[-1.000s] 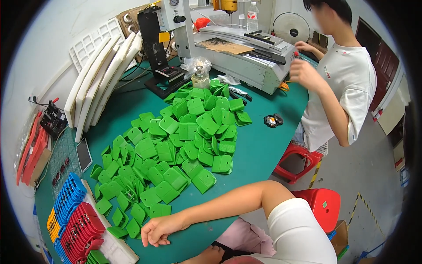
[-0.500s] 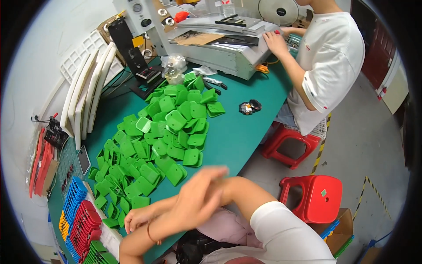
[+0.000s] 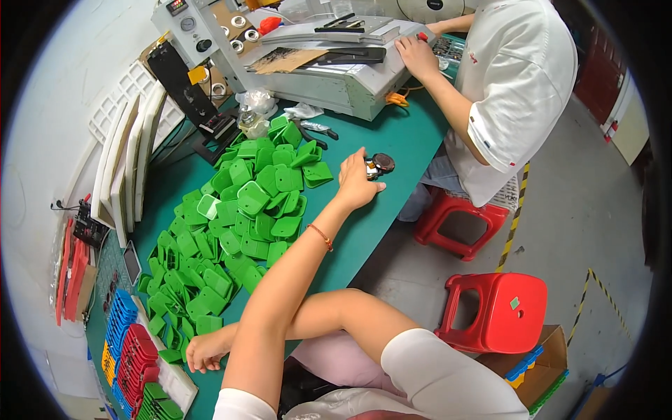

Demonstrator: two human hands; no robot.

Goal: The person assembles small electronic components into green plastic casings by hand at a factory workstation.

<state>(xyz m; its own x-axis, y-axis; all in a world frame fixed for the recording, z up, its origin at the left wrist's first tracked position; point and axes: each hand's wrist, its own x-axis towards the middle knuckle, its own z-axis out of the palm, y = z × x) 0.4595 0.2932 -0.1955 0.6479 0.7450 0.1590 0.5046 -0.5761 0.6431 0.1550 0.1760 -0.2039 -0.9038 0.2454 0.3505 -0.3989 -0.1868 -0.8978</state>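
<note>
My left arm, with a red beaded bracelet, crosses over my right arm and reaches far across the table. My left hand point(image 3: 358, 183) is closed about the near side of a small round dark case point(image 3: 381, 163) with a raised lid. My right hand point(image 3: 210, 348) rests low on the left, beside the near end of a big heap of green plastic pieces point(image 3: 231, 217). Its fingers curl downward; whatever may be in them is hidden. The green pieces are flat, with rounded corners and small holes.
Stacked blue, red, yellow and green parts point(image 3: 136, 353) stand at the lower left, by a white strip. A grey machine point(image 3: 336, 84) and a black stand point(image 3: 185, 84) are at the back. A co-worker point(image 3: 521, 91) sits at right; a red stool point(image 3: 500, 311) stands nearer.
My left hand has swung forward from over my right arm to the round case and closed on it. My right hand has shifted slightly toward the lower left.
</note>
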